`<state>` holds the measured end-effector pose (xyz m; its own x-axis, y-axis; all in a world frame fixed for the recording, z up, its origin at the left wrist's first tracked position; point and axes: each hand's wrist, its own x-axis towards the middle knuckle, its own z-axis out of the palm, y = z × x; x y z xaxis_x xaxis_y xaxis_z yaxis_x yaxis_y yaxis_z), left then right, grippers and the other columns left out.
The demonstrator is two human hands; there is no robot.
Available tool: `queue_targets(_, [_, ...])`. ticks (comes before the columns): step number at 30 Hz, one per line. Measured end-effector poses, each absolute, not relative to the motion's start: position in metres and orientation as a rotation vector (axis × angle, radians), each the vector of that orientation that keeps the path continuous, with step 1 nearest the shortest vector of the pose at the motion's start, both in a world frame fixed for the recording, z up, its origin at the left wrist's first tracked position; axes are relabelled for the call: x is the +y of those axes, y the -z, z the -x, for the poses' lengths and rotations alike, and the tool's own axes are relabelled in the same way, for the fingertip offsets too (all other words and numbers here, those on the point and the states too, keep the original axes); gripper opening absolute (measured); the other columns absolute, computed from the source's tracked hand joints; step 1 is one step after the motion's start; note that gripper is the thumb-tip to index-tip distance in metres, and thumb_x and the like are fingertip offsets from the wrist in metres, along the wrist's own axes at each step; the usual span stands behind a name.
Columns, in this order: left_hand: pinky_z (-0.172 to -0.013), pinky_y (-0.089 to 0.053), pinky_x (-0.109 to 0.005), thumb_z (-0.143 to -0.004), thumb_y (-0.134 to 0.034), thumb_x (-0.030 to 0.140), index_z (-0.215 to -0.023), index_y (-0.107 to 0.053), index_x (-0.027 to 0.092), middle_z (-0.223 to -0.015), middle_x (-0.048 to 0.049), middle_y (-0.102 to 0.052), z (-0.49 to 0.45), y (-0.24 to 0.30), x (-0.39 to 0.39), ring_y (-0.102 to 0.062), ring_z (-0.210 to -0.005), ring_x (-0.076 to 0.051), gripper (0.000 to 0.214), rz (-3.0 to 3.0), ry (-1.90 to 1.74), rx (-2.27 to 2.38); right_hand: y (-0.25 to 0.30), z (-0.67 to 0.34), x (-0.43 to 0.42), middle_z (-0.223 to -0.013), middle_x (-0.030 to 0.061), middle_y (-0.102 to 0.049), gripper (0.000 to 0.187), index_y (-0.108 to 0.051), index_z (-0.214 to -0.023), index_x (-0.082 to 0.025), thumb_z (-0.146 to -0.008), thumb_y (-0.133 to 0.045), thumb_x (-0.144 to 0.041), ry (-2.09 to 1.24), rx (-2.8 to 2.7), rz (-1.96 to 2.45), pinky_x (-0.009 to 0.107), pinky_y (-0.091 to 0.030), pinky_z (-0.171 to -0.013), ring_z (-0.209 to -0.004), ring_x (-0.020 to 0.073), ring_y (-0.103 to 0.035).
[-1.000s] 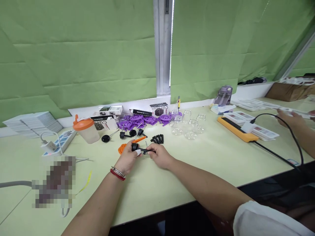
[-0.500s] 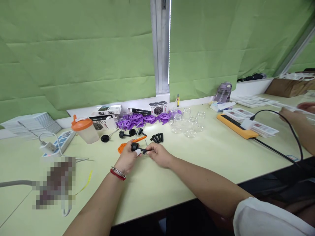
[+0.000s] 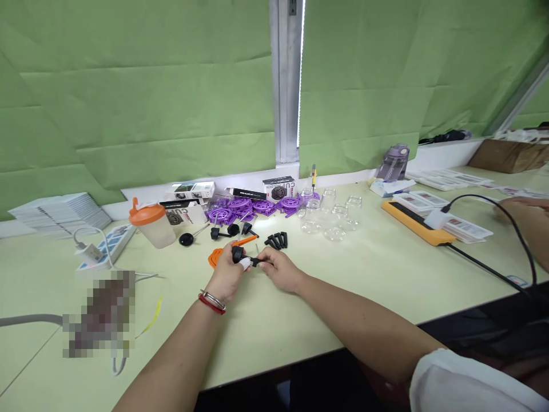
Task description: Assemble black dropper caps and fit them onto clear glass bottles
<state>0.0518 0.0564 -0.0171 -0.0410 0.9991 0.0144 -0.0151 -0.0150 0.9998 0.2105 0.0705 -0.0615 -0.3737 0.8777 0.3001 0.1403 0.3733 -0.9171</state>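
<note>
In my left hand (image 3: 226,273) is a black plastic part (image 3: 237,253) with a round, cup-like head, its thin end pointing right. My right hand (image 3: 281,270) pinches that thin end between thumb and fingertips, so both hands are closed on one piece. The fingers hide much of its joint. Partly behind my left hand lies an orange flat part (image 3: 214,257) with a long arm. Several short black pegs (image 3: 277,240) rest just beyond my right hand. Other black knobbed parts (image 3: 219,233) and a black disc on a metal rod (image 3: 186,239) lie farther back.
Purple plastic frames (image 3: 240,206) are heaped before printed boxes (image 3: 278,189). Clear jars (image 3: 334,229) stand right of them. An orange-lidded shaker (image 3: 156,226) and a white power strip (image 3: 109,246) sit left. An orange power strip (image 3: 416,223) and another person's hand (image 3: 521,214) are at right.
The view has shifted slightly, so everything sits a little farther right. My hands keep nearly the same grip on the black part. The other person's hands at the right have moved.
</note>
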Motion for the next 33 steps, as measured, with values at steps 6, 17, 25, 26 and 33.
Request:
queue_targets(6, [-0.073,-0.048,-0.03,-0.071,-0.062,0.019,-0.122,-0.043,0.023,-0.103,-0.0034,-0.056,-0.045,0.017,0.056,-0.057,-0.076,-0.013,0.056,-1.387,-1.158,1.253,0.059,-0.208,0.068,-0.061,-0.0054,-0.043,0.004,-0.05,-0.086,-0.02,-0.083,-0.05,-0.023,-1.192,-1.697,0.858,0.024,-0.032,-0.054,-0.055,0.0115,-0.04])
queue_targets(17, [-0.089,-0.047,-0.037,-0.08,-0.064,0.025,-0.114,-0.035,0.024,-0.147,-0.015,-0.035,-0.045,0.021,0.06,-0.054,-0.114,-0.02,0.045,-1.586,-1.537,1.122,0.052,-0.201,0.061,-0.061,-0.0069,-0.041,0.011,-0.048,-0.091,-0.021,-0.087,-0.05,-0.031,-1.259,-1.597,0.759,0.023,-0.031,-0.05,-0.052,0.0095,-0.036])
queue_targets(25, [-0.078,-0.049,-0.032,-0.081,-0.063,0.031,-0.118,-0.047,0.022,-0.108,-0.0076,-0.06,-0.047,0.016,0.058,-0.06,-0.094,-0.017,0.041,-1.509,-1.533,1.124,0.053,-0.202,0.061,-0.063,-0.006,-0.043,0.011,-0.048,-0.094,-0.021,-0.089,-0.047,-0.03,-1.174,-1.623,0.76,0.023,-0.033,-0.051,-0.053,0.0099,-0.039])
queue_targets(26, [-0.079,-0.049,-0.032,-0.08,-0.064,0.03,-0.116,-0.048,0.022,-0.108,-0.0072,-0.06,-0.048,0.016,0.058,-0.061,-0.095,-0.018,0.04,-1.475,-1.542,1.114,0.053,-0.202,0.061,-0.063,-0.0057,-0.044,0.011,-0.048,-0.094,-0.021,-0.089,-0.047,-0.03,-1.15,-1.636,0.773,0.023,-0.033,-0.052,-0.053,0.01,-0.039])
queue_targets(33, [-0.073,-0.051,-0.03,-0.073,-0.069,0.022,-0.123,-0.053,0.024,-0.103,-0.0053,-0.064,-0.057,0.008,0.051,-0.064,-0.085,-0.016,0.052,-1.313,-1.568,1.039,0.046,-0.204,0.06,-0.072,-0.0027,-0.05,0.011,-0.05,-0.095,-0.02,-0.086,-0.05,-0.025,-1.015,-1.645,0.801,0.027,-0.039,-0.063,-0.063,0.0122,-0.047])
